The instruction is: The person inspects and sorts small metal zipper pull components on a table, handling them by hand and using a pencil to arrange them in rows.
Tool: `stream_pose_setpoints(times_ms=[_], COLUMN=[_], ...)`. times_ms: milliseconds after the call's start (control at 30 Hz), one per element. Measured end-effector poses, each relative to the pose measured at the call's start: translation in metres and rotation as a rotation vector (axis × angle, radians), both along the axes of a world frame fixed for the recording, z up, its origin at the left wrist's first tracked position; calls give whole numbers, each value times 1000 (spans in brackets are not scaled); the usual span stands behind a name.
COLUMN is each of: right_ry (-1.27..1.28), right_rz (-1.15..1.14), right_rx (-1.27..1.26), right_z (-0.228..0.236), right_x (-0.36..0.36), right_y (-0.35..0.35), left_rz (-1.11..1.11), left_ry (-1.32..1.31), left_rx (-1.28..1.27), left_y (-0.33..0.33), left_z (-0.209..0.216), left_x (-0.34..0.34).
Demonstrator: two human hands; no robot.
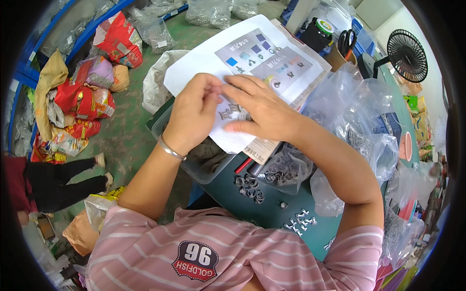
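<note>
A large white sheet of paper [208, 56] with printed colour pictures lies over the table edge and a clear plastic tub [211, 174]. My left hand [194, 109], with a silver bangle on its wrist, is over the sheet's near part, its fingers curled and pressed together. Whatever those fingers may hold is hidden. My right hand [264, 109] spreads over the sheet, fingers stretched toward the left hand and thumb apart. Between the hands, small grey metal pieces [230, 112] lie on the paper.
Dark metal rings [250, 188] and small silver pieces [300, 222] lie on the green table [233, 206]. Clear bags [359, 140] of metal parts crowd the right, near a black fan [407, 56]. Red and yellow sacks [85, 97] stand on the floor. A person's legs [63, 179] show at left.
</note>
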State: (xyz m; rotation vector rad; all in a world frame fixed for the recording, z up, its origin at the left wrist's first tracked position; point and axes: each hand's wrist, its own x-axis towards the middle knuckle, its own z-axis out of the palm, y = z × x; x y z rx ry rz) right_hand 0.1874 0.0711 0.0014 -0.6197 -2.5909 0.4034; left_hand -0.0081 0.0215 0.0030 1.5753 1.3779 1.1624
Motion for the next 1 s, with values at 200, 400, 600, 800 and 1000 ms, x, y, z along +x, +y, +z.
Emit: stream_pose_setpoints(times_ms=[200,400,600,800,1000], right_ry=[-19,14,164,953,1403], right_rz=[-90,-172,-337,-599,-570], right_rx=[-27,194,71,-1328,-1703], right_z=[1,-5,-7,17,29], right_x=[-8,-14,-14,4,12], right_y=[1,4,17,54,59], left_rz=[-47,-171,-165,-177,-283], left_ry=[104,381,421,526,644], left_rx=[120,237,176,202,208], left_y=[-11,-12,-5,3,15], left_z=[-2,6,7,9,19], left_x=[-4,-6,-1,24,58])
